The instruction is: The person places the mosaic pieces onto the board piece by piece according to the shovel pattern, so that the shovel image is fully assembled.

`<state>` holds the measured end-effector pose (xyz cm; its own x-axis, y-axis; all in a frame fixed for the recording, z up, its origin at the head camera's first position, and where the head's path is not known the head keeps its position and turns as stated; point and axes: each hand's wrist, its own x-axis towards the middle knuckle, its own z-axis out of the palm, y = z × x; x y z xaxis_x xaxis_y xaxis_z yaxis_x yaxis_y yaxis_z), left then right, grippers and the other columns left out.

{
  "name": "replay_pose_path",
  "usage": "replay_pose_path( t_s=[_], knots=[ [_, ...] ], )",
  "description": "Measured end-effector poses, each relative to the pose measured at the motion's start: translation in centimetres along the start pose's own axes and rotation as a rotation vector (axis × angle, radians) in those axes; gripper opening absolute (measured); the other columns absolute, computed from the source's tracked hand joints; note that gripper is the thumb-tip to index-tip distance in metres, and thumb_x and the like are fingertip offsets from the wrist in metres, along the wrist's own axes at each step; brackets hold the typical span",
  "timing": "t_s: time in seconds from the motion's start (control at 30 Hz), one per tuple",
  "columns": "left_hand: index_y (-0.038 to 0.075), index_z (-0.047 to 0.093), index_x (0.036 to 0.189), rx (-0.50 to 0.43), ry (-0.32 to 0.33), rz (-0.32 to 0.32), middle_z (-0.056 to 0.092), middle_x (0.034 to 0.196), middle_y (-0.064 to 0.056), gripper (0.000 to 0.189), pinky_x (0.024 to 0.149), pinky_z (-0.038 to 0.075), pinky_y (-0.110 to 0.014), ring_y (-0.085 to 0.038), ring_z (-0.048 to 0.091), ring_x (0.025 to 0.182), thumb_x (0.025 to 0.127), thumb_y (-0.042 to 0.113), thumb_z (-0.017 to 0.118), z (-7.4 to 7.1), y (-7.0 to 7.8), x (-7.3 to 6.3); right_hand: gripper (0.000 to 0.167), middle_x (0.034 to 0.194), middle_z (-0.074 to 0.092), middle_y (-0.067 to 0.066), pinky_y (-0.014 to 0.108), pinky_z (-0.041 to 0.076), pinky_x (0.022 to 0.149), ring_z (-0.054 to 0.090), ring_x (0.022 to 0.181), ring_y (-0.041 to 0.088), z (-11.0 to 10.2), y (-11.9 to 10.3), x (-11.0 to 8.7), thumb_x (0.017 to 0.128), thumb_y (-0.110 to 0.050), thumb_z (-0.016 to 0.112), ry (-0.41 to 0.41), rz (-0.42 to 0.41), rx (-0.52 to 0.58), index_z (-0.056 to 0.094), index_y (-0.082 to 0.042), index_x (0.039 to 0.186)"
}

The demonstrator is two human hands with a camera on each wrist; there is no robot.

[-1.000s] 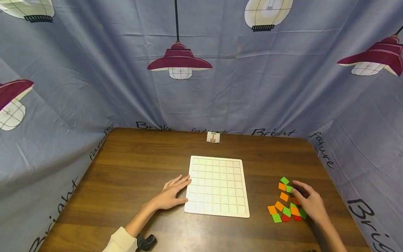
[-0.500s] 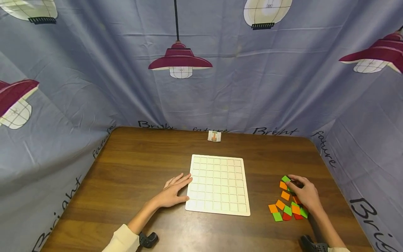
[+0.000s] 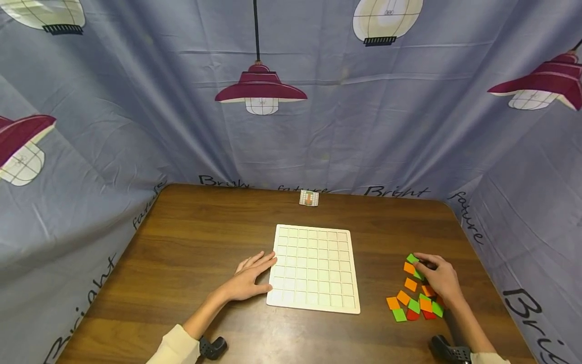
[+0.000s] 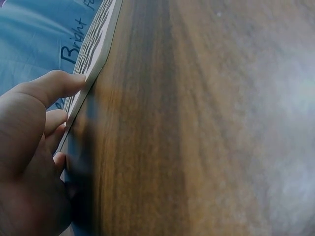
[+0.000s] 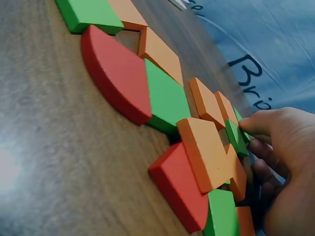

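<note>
My left hand (image 3: 247, 281) rests beside the pale wooden grid board (image 3: 313, 269), fingers fairly straight. Its fingertips and thumb touch the board's left edge; in the left wrist view the thumb (image 4: 69, 84) lies against the rim. On the right, my right hand (image 3: 442, 279) reaches over a loose group of flat coloured blocks. Thumb and forefinger pinch the farthest green block (image 3: 411, 258); the right wrist view shows only a sliver of it past the thumb. Near the hand lie orange blocks (image 5: 204, 152), other green blocks (image 5: 167, 96) and red pieces with a curved side (image 5: 115, 73).
A small card (image 3: 309, 197) printed with a grid and an orange figure lies at the table's back edge. Brown wooden table (image 3: 204, 222) surrounds the board. A grey-blue curtain (image 3: 282, 146) with printed lamps hangs behind and at both sides.
My right hand has moved a little away from me and left, from beside the blocks onto the farthest green one. My left hand has stayed at the board's edge.
</note>
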<state>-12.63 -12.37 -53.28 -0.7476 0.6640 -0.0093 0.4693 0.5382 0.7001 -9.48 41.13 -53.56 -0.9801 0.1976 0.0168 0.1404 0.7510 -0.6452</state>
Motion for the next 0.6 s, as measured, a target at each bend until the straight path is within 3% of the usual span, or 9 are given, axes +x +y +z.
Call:
replay_pose_path(
  t_s=[0.17, 0.4, 0.6],
  knots=[
    [0.005, 0.037, 0.154, 0.001, -0.001, -0.006, 0.029, 0.161, -0.012, 0.071, 0.108, 0.009, -0.069, -0.041, 0.014, 0.148, 0.093, 0.026, 0.065, 0.04, -0.07, -0.06, 0.042, 0.127, 0.054, 0.024, 0.031, 0.044, 0.067, 0.054, 0.093, 0.028, 0.03, -0.02, 0.32, 0.100, -0.028, 0.061, 0.005, -0.024, 0.000, 0.065, 0.001, 0.131],
    [0.004, 0.037, 0.154, 0.011, 0.006, -0.006, 0.029, 0.160, -0.013, 0.071, 0.108, 0.010, -0.069, -0.042, 0.015, 0.148, 0.093, 0.025, 0.066, 0.12, -0.12, -0.06, 0.044, 0.128, 0.054, 0.026, 0.042, 0.044, 0.076, 0.057, 0.102, 0.038, -0.10, 0.13, 0.72, 0.099, -0.028, 0.064, -0.026, -0.042, 0.004, 0.064, 0.002, 0.131],
    [0.005, 0.037, 0.155, 0.010, -0.001, -0.004, 0.029, 0.161, -0.012, 0.071, 0.108, 0.010, -0.068, -0.041, 0.015, 0.148, 0.093, 0.026, 0.066, 0.08, 0.00, -0.02, 0.049, 0.130, 0.053, 0.027, 0.041, 0.045, 0.076, 0.055, 0.101, 0.036, -0.46, 0.16, 0.89, 0.097, -0.032, 0.067, -0.058, -0.010, 0.001, 0.063, 0.002, 0.132]
  ],
)
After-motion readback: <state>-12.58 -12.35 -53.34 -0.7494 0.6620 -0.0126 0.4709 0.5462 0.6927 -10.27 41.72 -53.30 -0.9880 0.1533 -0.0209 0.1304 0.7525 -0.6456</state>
